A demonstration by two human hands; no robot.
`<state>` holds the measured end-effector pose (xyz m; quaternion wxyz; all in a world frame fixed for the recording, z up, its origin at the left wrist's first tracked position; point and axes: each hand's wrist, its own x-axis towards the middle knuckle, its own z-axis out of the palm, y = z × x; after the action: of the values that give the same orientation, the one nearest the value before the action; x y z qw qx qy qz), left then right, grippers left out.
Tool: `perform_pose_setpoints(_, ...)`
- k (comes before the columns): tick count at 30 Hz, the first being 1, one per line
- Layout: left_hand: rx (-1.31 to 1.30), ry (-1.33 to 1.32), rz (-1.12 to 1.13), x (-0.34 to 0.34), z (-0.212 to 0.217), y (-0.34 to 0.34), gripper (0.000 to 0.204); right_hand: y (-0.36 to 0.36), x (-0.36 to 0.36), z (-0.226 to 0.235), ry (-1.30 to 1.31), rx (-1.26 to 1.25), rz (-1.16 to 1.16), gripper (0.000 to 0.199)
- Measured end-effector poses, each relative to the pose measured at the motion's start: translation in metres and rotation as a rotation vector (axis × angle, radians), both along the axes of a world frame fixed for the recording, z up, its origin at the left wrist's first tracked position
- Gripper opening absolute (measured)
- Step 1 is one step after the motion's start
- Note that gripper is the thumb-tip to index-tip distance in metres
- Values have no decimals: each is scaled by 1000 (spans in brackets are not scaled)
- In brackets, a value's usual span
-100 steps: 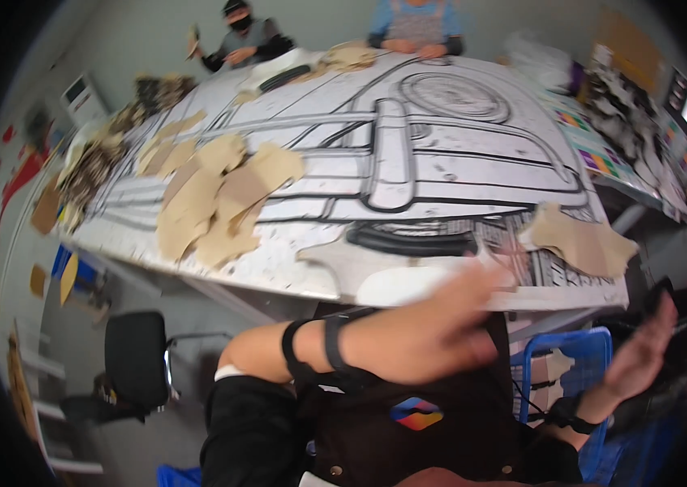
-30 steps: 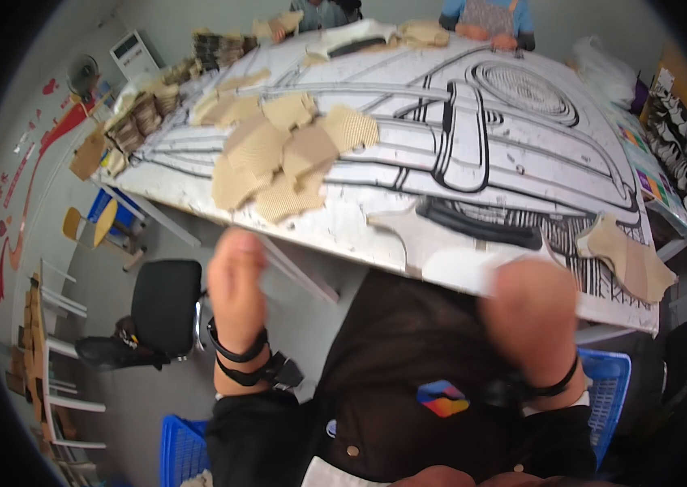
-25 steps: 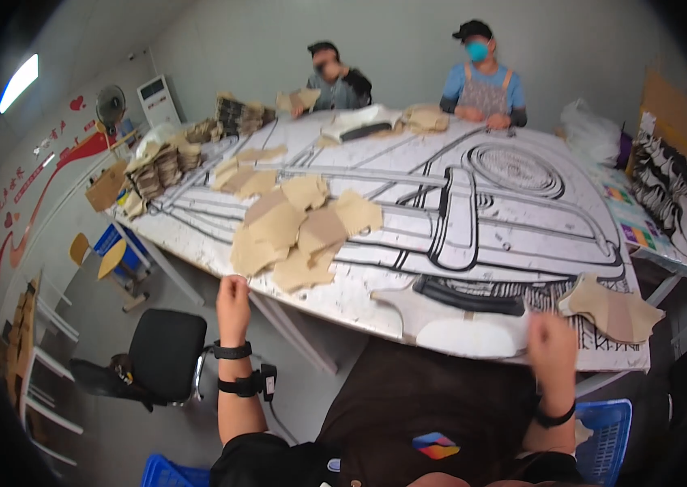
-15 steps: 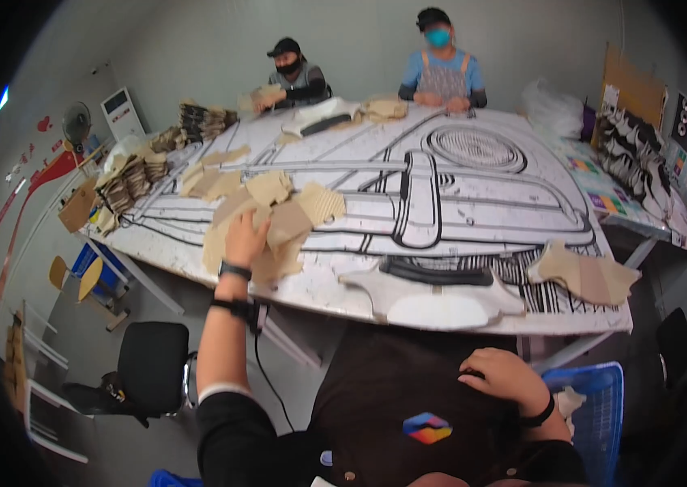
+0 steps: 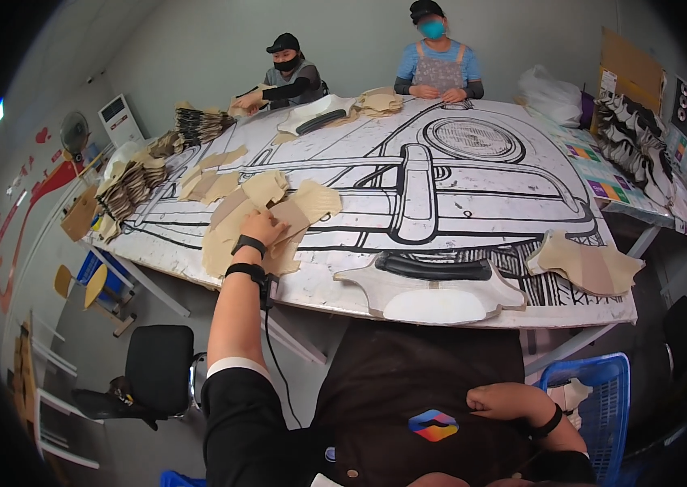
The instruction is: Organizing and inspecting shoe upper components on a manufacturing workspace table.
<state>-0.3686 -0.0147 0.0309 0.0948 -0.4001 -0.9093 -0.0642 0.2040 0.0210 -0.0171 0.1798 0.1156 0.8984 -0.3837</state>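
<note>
My left hand (image 5: 264,227) reaches out over the table and rests on a spread of tan, flat cut pieces (image 5: 258,215), its fingers touching the top one. My right hand (image 5: 499,401) is pulled back against my dark apron, fingers curled, holding nothing I can see. In front of me on the table edge lies a white shaped form with a black bar (image 5: 433,286). The big table (image 5: 473,187) is covered with a black-and-white line drawing.
Another tan stack (image 5: 583,264) lies at the right edge. Two people sit at the far side with more tan pieces (image 5: 380,101). Dark stacks (image 5: 197,123) line the left end. A black chair (image 5: 158,367) stands lower left, a blue basket (image 5: 595,398) lower right.
My left hand has stretched forward from near the table edge onto the tan pieces. My right hand has dropped back to my apron. The view tilted and steadied.
</note>
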Motion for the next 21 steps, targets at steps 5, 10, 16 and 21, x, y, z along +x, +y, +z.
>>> perform_pose_setpoints(5,19,102,-206,33,11,-7,60,-1,0,-18,-12,-36,102,21)
perform_pose_setpoints(10,121,198,-358,39,15,-8,59,-13,-4,-1,273,283,63,22)
perform_pose_setpoints(16,289,278,-534,71,47,-5,50,-25,-7,1,473,694,8,22)
perform_pose_setpoints(21,243,324,-660,99,74,-4,45,-15,-14,3,493,892,-91,19)
